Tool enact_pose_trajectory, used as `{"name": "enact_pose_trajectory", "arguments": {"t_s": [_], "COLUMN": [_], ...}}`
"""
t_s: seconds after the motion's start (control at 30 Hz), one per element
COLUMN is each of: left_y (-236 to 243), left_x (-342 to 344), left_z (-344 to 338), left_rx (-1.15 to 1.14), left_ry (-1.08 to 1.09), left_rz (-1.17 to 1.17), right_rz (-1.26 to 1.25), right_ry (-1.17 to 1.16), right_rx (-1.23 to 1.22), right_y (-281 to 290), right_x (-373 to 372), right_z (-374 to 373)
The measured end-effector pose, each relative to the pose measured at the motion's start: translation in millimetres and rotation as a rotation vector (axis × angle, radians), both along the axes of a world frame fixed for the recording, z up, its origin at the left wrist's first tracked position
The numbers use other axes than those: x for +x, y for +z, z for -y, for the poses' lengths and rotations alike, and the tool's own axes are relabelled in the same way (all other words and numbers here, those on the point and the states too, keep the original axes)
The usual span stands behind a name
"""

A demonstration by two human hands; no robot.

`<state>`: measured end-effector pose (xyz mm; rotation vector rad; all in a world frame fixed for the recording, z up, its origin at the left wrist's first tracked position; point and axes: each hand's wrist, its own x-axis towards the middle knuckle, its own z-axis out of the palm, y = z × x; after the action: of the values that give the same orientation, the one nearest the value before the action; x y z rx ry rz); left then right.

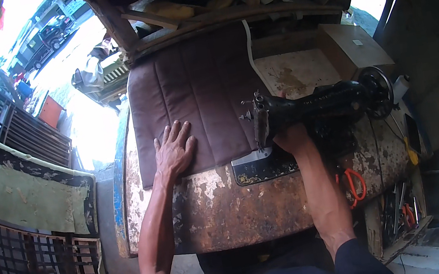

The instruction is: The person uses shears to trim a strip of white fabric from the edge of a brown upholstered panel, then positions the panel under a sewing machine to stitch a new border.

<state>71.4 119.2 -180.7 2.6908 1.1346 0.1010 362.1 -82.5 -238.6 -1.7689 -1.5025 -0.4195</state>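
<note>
My left hand (174,150) lies on a dark brown quilted panel (217,73) with straight seams, its fingers spread apart. The panel has a pale edge at the back right and extends to the needle of a black sewing machine (313,104), set into the worn, paint-flaked table (210,220). My right hand (289,137) reaches under the machine's arm, near the needle end and the panel's right side; most of its fingers are hidden, so I cannot tell what it grips.
Orange-handled scissors (355,187) and a yellow-handled screwdriver (412,154) are at the right. A pale box (355,44) sits behind the handwheel. A cluttered wooden frame (194,22) stands beyond the panel. Padded and slatted frames (24,187) are at left, with a vehicle outside.
</note>
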Motion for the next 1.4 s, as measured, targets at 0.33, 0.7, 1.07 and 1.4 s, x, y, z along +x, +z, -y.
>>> {"name": "enact_pose_trajectory", "arguments": {"t_s": [0.33,0.7,1.07,1.4], "left_y": [29.9,88.5,-6.5,-4.7], "left_x": [-95.2,-108.6,-78.1,-87.6], "left_z": [131.0,181.9,63.3,64.4], "left_rx": [0.054,0.013,-0.021,0.01], "left_ry": [0.261,0.186,0.034,0.061], "left_rz": [-0.156,-0.272,0.003,-0.01], "right_rz": [-1.303,-0.207,-0.117,-2.087], "right_ry": [0.059,-0.501,-0.548,0.38], "right_rx": [-0.09,-0.35,-0.662,-0.138], "right_y": [79.0,112.8,91.6,87.5], "right_x": [-36.7,-79.6,-76.1,-234.3], "right_z": [97.8,264.0,270.8,139.7]}}
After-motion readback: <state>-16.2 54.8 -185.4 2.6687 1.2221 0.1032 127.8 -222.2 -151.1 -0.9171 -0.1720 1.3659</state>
